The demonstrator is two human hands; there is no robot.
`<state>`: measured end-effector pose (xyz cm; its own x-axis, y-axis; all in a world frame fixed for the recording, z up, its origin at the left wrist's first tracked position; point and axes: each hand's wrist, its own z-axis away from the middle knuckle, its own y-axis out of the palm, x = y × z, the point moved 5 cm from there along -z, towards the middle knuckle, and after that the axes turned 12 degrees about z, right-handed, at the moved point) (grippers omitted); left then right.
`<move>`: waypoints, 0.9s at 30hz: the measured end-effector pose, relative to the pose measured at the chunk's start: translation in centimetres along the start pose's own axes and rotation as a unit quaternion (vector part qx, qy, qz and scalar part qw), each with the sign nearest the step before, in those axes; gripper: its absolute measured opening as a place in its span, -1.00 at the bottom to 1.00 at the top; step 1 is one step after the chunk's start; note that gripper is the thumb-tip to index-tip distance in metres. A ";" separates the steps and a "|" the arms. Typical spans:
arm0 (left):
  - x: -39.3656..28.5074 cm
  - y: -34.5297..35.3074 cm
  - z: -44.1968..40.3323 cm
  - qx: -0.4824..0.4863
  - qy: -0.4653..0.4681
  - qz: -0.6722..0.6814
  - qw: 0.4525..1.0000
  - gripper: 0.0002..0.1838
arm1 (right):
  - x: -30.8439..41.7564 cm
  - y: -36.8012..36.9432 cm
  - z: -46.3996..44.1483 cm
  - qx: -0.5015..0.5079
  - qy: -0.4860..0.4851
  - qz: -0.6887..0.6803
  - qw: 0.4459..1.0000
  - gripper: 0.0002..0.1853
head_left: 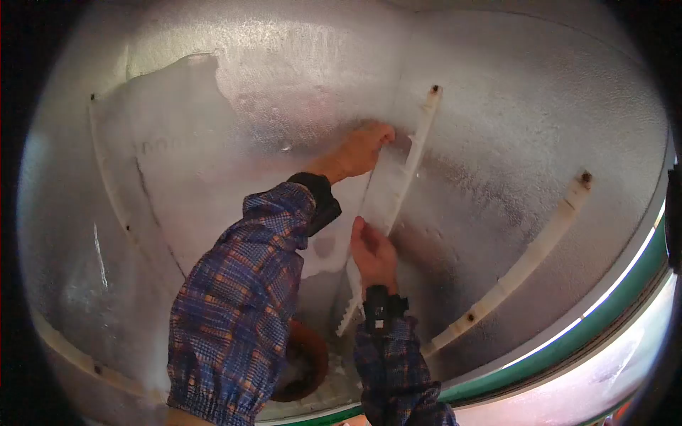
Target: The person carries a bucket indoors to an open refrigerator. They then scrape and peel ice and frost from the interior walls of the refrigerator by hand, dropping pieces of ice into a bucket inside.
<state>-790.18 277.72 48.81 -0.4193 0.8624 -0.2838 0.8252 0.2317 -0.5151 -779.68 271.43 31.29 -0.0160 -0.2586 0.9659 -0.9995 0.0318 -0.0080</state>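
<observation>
The long, off-white plastic strip (400, 192) is just to the 1 o'clock side of the view's centre, slanting from a dark-spotted upper end toward 1 o'clock down to a toothed lower end toward 7 o'clock. Both your hands are beside it.

Your left hand (366, 149) is near its upper half, on its 9 o'clock side, with the fingers curled in; you cannot tell from here whether they grip anything. Your right hand (374, 252) sits at 6 o'clock from the left, close against the strip's lower half, fingers bent and pointing toward 12 o'clock. Whether they hold the strip or only lie in front of it, you cannot tell.

You wear a black band on each wrist and blue-and-orange plaid sleeves (241, 291); the left one covers much of the area toward 7 o'clock.

Behind everything curves a silvery, mottled, shiny wall (497, 121). Toward 10 o'clock it carries a smooth grey patch (177, 106) with an uneven top edge and faint, unreadable marks.

A second off-white strip with rusty-brown spots (522, 266) slants at 4 o'clock, and a thin pale strip (106, 177) runs at 9 o'clock. A reddish-brown round rim (320, 358) shows at 6 o'clock, partly behind your left sleeve. A green curved edge (554, 362) sweeps from 3 to 6 o'clock.
</observation>
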 end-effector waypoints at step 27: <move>0.7 0.7 1.9 0.137 -0.014 -0.179 0.974 -0.71 | -2.7 1.4 -1.3 -0.007 0.256 -0.667 0.699 -0.72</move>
<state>-790.63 277.59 46.70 -0.6749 0.7349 -0.0664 0.4938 0.3830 -0.7807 -781.04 273.41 28.96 0.9469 0.3122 0.0768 -0.1137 0.1017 0.9883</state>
